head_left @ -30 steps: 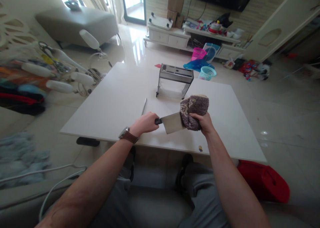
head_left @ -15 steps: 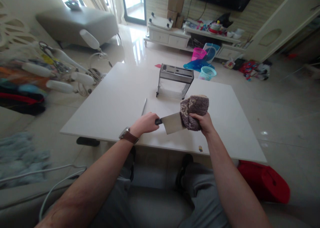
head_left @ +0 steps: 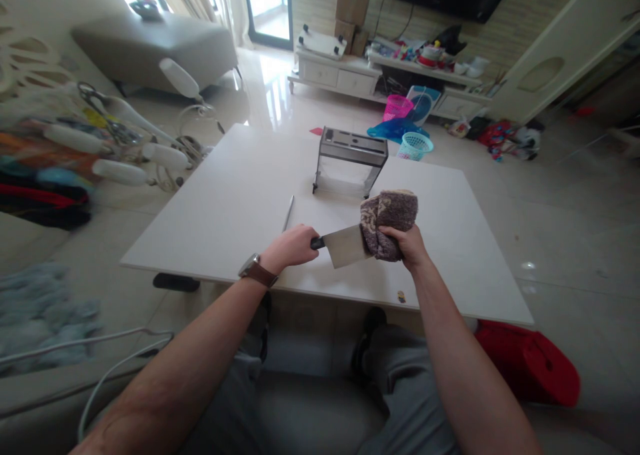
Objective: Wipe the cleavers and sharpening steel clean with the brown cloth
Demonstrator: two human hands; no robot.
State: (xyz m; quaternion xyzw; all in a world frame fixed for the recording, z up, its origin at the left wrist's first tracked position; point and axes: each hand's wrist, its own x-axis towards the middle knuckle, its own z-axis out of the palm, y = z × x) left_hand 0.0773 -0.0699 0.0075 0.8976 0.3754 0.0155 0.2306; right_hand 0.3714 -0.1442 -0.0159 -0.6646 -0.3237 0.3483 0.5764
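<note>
My left hand is closed round the black handle of a cleaver. Its broad blade points right over the white table. My right hand grips a folded brown towel with a pale pattern, its thumb pressed on the near side. The towel covers the far end of the blade. Beyond the towel stands a knife block with a dark slotted top and clear sides; its slots look unfilled. A thin metal rod, its kind unclear, lies beyond my left hand.
A small sticker is at the table's near edge. On the floor beyond are a light-blue basket, a pink basket and a blue bag. A white lamp stands left, a red object at lower right.
</note>
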